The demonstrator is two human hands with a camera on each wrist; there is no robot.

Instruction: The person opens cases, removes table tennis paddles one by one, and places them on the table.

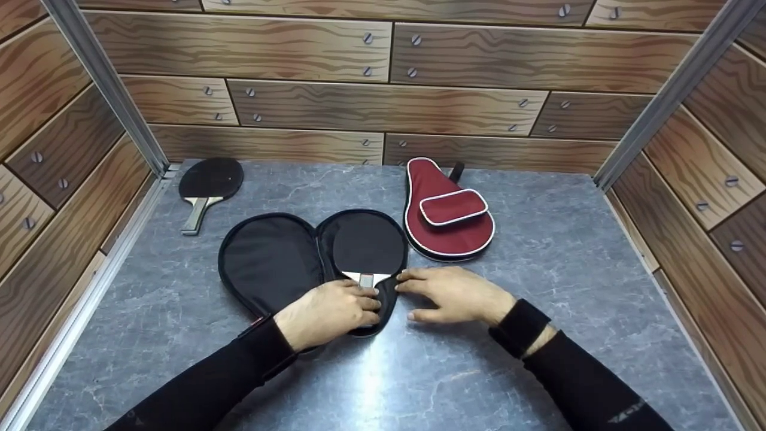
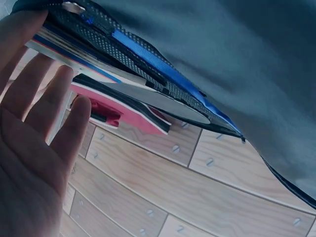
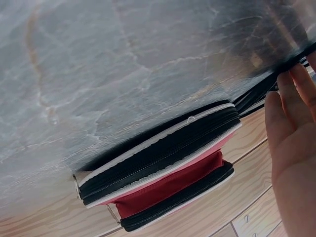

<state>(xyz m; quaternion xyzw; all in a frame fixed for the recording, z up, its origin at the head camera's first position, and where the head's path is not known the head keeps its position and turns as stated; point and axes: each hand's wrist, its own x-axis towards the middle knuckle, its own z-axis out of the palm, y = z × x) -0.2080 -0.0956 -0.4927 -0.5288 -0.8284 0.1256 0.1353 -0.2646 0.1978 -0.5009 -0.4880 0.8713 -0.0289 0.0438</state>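
Observation:
An unzipped black paddle case (image 1: 269, 251) lies spread on the grey surface, both halves facing up. In its right half sits a table tennis paddle (image 1: 370, 244), black side up, handle toward me. My left hand (image 1: 332, 311) rests over the handle, partly hiding it; in the left wrist view its fingers (image 2: 59, 106) are extended beside the handle's pale edge. My right hand (image 1: 452, 293) is at the case's right edge, fingertips touching the rim and fingers fairly straight, as the right wrist view also shows. Neither hand curls round anything.
A red case (image 1: 443, 236) with white piping and a small front pocket lies just beyond my right hand. Another black paddle (image 1: 210, 178) lies at the back left. Wood-patterned walls (image 1: 299, 108) and metal corner posts (image 1: 111, 84) enclose the surface.

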